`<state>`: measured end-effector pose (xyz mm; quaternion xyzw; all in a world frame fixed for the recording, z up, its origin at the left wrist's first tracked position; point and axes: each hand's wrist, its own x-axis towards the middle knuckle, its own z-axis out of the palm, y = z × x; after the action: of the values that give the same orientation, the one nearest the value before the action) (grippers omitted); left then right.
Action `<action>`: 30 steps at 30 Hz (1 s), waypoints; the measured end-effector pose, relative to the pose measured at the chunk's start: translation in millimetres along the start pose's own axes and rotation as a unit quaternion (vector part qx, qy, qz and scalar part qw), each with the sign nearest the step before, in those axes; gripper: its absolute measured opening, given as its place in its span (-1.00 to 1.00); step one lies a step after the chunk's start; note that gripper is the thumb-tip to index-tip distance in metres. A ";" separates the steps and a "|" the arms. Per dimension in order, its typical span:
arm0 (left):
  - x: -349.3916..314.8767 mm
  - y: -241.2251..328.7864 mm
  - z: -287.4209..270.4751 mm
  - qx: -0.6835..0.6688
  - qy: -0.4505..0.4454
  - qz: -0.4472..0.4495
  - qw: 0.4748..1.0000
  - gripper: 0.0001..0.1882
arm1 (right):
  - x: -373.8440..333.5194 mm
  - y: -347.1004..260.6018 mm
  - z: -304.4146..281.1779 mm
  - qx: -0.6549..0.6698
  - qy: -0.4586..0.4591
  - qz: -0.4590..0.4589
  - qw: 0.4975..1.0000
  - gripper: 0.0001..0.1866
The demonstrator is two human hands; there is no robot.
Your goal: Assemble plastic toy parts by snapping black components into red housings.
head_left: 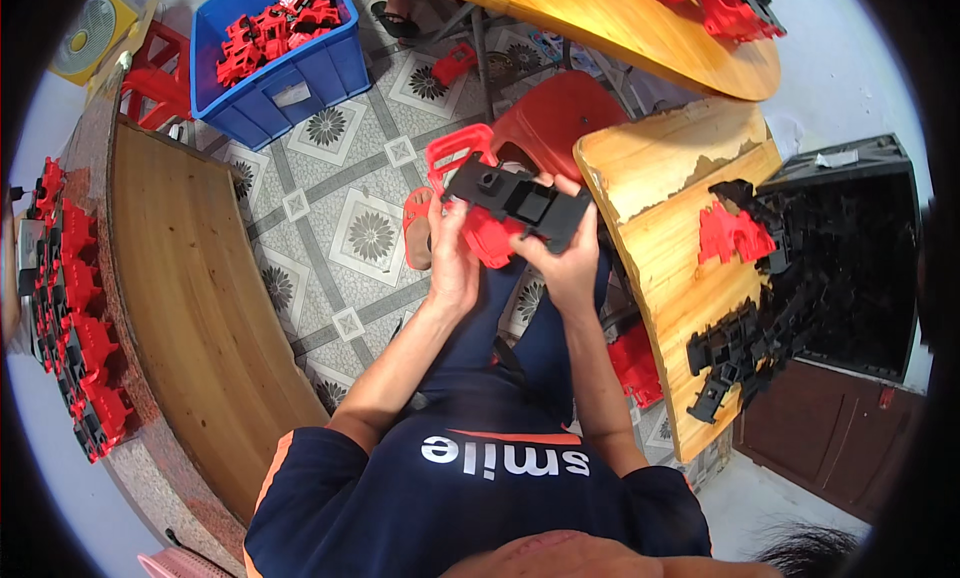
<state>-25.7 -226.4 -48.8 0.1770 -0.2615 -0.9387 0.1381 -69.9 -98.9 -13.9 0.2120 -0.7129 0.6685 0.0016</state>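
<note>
The right hand [570,265] grips one end of a slotted, rectangular black plastic part [522,204]; the left hand [453,263] holds its other end against an openwork red plastic shell [488,238] beneath. Rightward, angular black pieces [735,350] lie on a wood-grained table [655,263].

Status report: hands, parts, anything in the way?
Left hand holding red part. Right hand gripping black part. Black part overlapping red. Red stool beyond; nothing visibly blocking.

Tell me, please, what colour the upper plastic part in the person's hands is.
The upper plastic part is black, seen best in the head view.
</note>
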 end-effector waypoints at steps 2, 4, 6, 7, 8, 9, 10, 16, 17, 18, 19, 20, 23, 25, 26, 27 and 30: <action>-3.7 9.3 -7.0 -0.068 -0.049 -0.078 0.993 -0.43 | -11.9 -16.9 -35.4 -0.202 -0.090 -0.059 0.973 -0.41; -11.9 8.6 -2.4 -0.003 -0.055 -0.083 0.995 -0.44 | -21.1 -30.8 -58.1 -0.168 -0.087 -0.049 0.981 -0.57; -21.8 10.0 10.0 0.084 -0.054 -0.103 0.990 -0.43 | -22.3 -42.9 -73.3 -0.126 -0.062 -0.031 0.990 -0.63; -25.4 9.0 9.6 0.086 -0.056 -0.108 0.989 -0.43 | -18.4 -50.7 -76.6 -0.107 -0.051 -0.013 0.993 -0.65; -27.8 8.3 9.1 0.039 -0.085 -0.159 0.983 -0.41 | -16.7 -54.5 -74.5 -0.074 -0.064 -0.040 0.994 -0.73; -27.3 7.7 9.4 -0.008 -0.115 -0.206 0.972 -0.40 | -18.1 -57.0 -75.1 -0.075 -0.061 -0.041 0.994 -0.73; -26.9 6.4 9.7 -0.028 -0.103 -0.216 0.971 -0.38 | -19.7 -59.1 -75.5 -0.047 -0.130 -0.052 0.989 -0.76; -28.4 10.9 -1.9 -0.012 -0.158 -0.268 0.950 -0.47 | -8.1 -78.2 -71.1 -0.182 -0.170 -0.127 0.960 -0.74; -30.3 9.2 -4.0 0.023 -0.133 -0.243 0.961 -0.49 | -2.1 -76.4 -68.5 -0.182 -0.167 -0.126 0.961 -0.74; -31.1 8.6 -2.8 0.015 -0.118 -0.260 0.958 -0.48 | 4.3 -75.5 -66.6 -0.227 -0.248 -0.155 0.929 -0.71; -32.8 8.0 -2.8 0.016 -0.121 -0.262 0.957 -0.48 | 7.9 -75.3 -64.6 -0.269 -0.326 -0.183 0.887 -0.68; -34.9 7.0 -4.0 0.032 -0.115 -0.250 0.961 -0.47 | 6.7 -69.8 -62.9 -0.252 -0.330 -0.154 0.897 -0.67; -40.1 3.8 -4.7 0.045 -0.120 -0.221 0.967 -0.41 | 1.4 -64.0 -64.9 -0.235 -0.335 -0.116 0.905 -0.67; -45.7 4.4 -2.1 0.076 -0.109 -0.187 0.973 -0.34 | -5.0 -70.8 -68.4 -0.251 -0.322 -0.158 0.899 -0.68; -44.6 3.3 -4.6 0.088 -0.113 -0.161 0.976 -0.28 | -10.2 -80.5 -71.8 -0.248 -0.287 -0.115 0.918 -0.68; -44.2 2.1 -8.4 0.088 -0.112 -0.158 0.977 -0.28 | -14.8 -87.4 -75.1 -0.245 -0.250 -0.072 0.934 -0.69; -42.6 1.9 -12.7 0.060 -0.107 -0.108 0.987 -0.17 | -32.3 -96.5 -70.4 -0.243 -0.126 -0.065 0.960 -0.72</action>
<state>18.0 -218.5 -46.8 0.1109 -0.3097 -0.9443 -0.0037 -30.9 -23.6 76.3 0.3335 -0.8329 0.4417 0.0065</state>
